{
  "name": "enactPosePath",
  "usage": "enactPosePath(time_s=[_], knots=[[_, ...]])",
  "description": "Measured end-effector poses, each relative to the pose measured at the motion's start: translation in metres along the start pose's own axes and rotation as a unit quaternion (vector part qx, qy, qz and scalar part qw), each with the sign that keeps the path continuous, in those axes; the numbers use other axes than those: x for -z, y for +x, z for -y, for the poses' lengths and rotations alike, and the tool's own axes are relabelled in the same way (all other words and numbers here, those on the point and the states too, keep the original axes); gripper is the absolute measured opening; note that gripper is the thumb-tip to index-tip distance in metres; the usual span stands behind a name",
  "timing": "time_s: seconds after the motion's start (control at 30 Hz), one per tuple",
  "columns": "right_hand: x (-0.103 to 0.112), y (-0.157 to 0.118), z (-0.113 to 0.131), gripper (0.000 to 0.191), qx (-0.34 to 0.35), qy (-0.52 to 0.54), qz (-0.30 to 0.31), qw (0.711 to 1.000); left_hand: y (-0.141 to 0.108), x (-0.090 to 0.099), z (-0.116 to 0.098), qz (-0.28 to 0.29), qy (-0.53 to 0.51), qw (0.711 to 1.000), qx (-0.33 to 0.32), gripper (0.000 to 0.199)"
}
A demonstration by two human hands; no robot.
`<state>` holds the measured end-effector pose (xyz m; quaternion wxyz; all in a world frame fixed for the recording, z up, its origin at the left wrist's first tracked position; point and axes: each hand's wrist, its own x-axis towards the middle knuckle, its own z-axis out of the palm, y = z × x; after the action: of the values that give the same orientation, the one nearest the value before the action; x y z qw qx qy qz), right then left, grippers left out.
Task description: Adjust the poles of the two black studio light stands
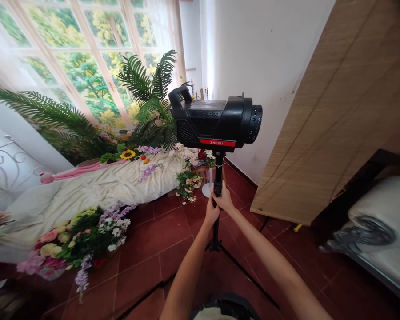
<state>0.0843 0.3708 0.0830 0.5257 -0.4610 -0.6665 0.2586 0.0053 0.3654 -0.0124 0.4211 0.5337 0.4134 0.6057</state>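
A black studio light [208, 123] with a red label strip and a top handle sits on a black light stand [216, 229]. Its round front end points right. Both of my hands grip the stand's column below the light. My left hand [212, 210] is closed around the pole, slightly lower. My right hand [224, 198] wraps the pole by the collar just above it. The stand's legs spread over the red tiled floor [146, 242], partly hidden by my forearms.
To the left, a bed [100, 189] with cream cloth carries flowers and a sunflower [127, 154]. A flower arrangement [73, 240] stands before it. Palm fronds [153, 84] rise behind the light. On the right are a tall woven panel [306, 111] and a cream sofa [383, 209].
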Motion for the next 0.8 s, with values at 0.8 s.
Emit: enactPosePath(time_s=[0.8], knots=[[0.035, 0.066, 0.096, 0.029, 0.060, -0.026, -0.050, 0.997, 0.022, -0.020, -0.040, -0.053, 0.052, 0.995, 0.072, 0.030]])
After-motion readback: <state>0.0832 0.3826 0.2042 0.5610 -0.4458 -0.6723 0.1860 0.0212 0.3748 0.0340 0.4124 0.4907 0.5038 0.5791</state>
